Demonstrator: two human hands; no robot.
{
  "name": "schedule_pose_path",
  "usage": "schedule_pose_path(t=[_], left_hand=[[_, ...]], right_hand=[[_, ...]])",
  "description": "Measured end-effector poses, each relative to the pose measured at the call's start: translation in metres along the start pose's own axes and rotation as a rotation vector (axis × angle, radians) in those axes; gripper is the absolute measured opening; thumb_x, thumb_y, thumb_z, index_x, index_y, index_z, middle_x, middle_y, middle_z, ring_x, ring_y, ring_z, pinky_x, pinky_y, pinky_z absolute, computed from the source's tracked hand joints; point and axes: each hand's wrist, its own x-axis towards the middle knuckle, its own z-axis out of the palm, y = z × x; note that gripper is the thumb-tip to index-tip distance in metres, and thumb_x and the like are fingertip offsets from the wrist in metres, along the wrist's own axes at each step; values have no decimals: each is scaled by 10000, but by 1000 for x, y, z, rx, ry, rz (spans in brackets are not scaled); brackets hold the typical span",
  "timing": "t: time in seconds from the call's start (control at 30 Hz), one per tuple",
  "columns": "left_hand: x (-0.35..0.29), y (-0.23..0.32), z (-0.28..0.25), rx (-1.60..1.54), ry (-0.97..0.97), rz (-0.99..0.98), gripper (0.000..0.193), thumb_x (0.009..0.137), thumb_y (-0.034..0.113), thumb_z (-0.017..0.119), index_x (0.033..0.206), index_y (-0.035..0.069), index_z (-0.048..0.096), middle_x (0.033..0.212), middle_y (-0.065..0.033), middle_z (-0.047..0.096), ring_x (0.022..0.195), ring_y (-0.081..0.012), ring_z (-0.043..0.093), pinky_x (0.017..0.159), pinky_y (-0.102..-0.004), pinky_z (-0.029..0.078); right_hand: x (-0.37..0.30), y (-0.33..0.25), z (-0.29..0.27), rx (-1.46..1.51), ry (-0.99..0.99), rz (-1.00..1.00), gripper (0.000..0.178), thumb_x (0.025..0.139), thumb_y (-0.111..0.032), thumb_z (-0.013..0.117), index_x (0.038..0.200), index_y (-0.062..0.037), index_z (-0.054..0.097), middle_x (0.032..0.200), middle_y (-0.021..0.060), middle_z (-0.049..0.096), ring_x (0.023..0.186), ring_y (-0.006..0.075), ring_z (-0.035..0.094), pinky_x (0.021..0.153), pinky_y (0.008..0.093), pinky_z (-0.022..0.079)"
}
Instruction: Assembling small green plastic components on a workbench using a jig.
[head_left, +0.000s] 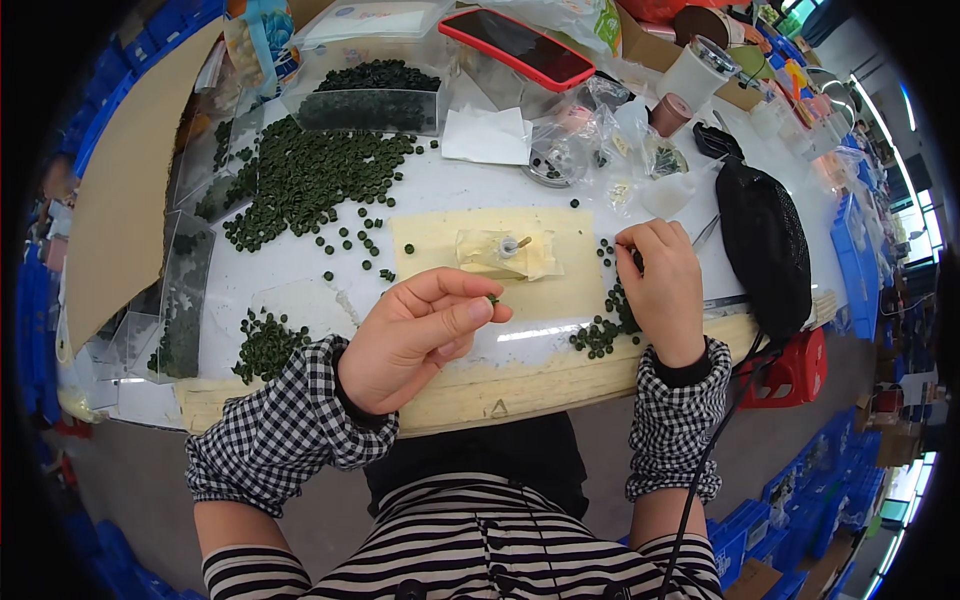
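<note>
My left hand (425, 335) is in front of the table's middle, thumb and forefinger pinched on a small dark green piece (493, 299). To the right, my right hand (662, 290) reaches down at a loose group of small round green pieces (597, 338). Its fingers are curled together, and a bit of dark green shows between them; whether it is gripped is hidden. Between and beyond my hands, a small block wrapped in cream tape (500, 262) sits on a cream sheet (430, 228). A short metal peg (510, 245) stands up from the block.
A large heap of green pieces (310, 175) spreads at the back left, with a smaller pile (268, 345) nearer. Behind stand a clear bin (375, 105) and a red-cased phone (515, 48). A black mesh pouch (765, 250) lies right, its cable hanging past my right arm.
</note>
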Motion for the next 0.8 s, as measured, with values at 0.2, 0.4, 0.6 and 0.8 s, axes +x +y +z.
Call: schedule_pose_path(t=[0.2,0.4,0.6,0.8], left_hand=[[-1,0,0,-2,6,0,179,926,68,538,1096,60,593,997,-110,642,556,-46,368,534,-187,343],[-1,0,0,-1,16,-10,183,920,59,545,1096,62,592,998,-105,647,553,-43,372,531,-183,346],[0,0,2,5,18,-2,168,905,44,563,1068,68,600,1010,-109,657,552,-37,381,529,-179,345],[-1,0,2,151,46,57,162,890,34,585,1048,55,615,976,-112,670,607,-46,463,564,-180,379]], right_hand=[[-2,-6,-6,154,-24,69,97,739,5,621,834,-8,605,743,100,586,729,273,542,659,365,453],[-11,-12,-7,245,-27,42,127,759,22,611,877,-1,652,751,109,619,703,271,563,643,353,459],[-16,-27,-21,412,46,139,142,762,53,630,886,1,675,767,108,647,693,225,603,622,302,466],[-24,-73,-11,887,86,240,127,770,53,659,892,25,677,798,97,675,712,138,629,645,248,489]])
